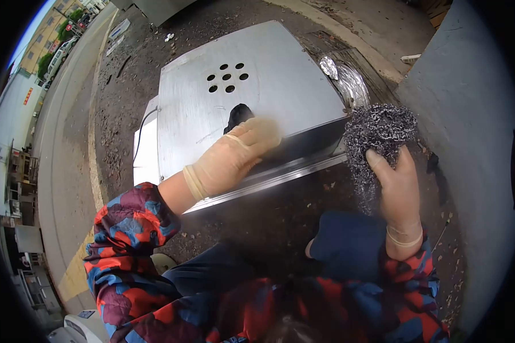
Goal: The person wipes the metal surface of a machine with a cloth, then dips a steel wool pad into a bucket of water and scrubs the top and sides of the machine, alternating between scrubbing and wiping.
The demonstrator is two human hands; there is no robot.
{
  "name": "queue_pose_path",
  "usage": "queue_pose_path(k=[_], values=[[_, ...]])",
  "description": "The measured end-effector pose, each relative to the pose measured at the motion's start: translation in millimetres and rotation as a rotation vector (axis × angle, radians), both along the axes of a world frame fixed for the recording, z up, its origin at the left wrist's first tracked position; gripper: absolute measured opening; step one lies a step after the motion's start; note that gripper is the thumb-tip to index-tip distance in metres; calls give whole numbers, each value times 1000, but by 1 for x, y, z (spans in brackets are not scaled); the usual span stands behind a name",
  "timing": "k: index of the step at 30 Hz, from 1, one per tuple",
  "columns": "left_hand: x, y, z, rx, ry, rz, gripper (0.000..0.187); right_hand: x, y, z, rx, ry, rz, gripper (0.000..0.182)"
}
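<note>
My right hand (399,191), in a thin pale glove, grips a large tangled mass of steel wool (380,130), with the thumb pressed on its near side and strands hanging below. My left hand (226,157), gloved the same way, is over the near edge of a silvery metal box (189,108). Motion blurs its fingertips. Right behind its fingers a black object (239,114) shows on the box top, partly hidden by the hand. A cluster of several round holes (226,76) is cut in the box top.
Crumpled shiny foil ducting (352,86) lies behind the box's right side. A grey panel (463,137) stands at the right. A dark cable (143,128) runs along the box's left side. Dirt ground surrounds the box, with a road (68,137) farther left.
</note>
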State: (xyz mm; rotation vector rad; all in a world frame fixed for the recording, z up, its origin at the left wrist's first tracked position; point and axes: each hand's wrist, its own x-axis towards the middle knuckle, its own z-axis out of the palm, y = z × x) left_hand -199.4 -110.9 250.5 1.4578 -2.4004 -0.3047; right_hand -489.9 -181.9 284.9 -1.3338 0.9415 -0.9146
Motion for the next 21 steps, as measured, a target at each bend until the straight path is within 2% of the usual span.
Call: queue_pose_path(k=[4, 5, 6, 8, 10, 11, 12, 14, 16, 18, 21], values=[[19, 37, 7, 71, -144, 142, 52, -7, 0, -3, 7, -33, -14, 25], [32, 46, 9, 86, -48, 165, 49, -10, -1, -3, 0, -31, -26, 25], [39, 54, 17, 149, 69, 305, 45, -12, -1, -2, -8, -29, -36, 25], [66, 66, 17, 1, 250, 436, 36, -15, -1, -2, 6, -44, -44, 25], [81, 71, 16, -31, 247, 551, 36, -19, -1, -1, 2, -46, -47, 26], [87, 74, 2, 20, 202, 559, 40, -19, 0, 0, -1, -51, -44, 26], [73, 74, -2, 175, -124, 658, 44, -19, 1, 1, -8, -24, -60, 26], [45, 58, 1, 239, -331, 729, 45, -18, 2, 1, -19, -6, -80, 25], [46, 38, -8, 133, -209, 487, 46, -18, 3, 1, 2, -44, -50, 25], [26, 11, -12, 53, -221, 295, 47, -15, 4, 4, 11, -47, -42, 25], [13, -45, -12, 25, -243, 263, 47, -15, 6, 6, 20, -21, -29, 25]])
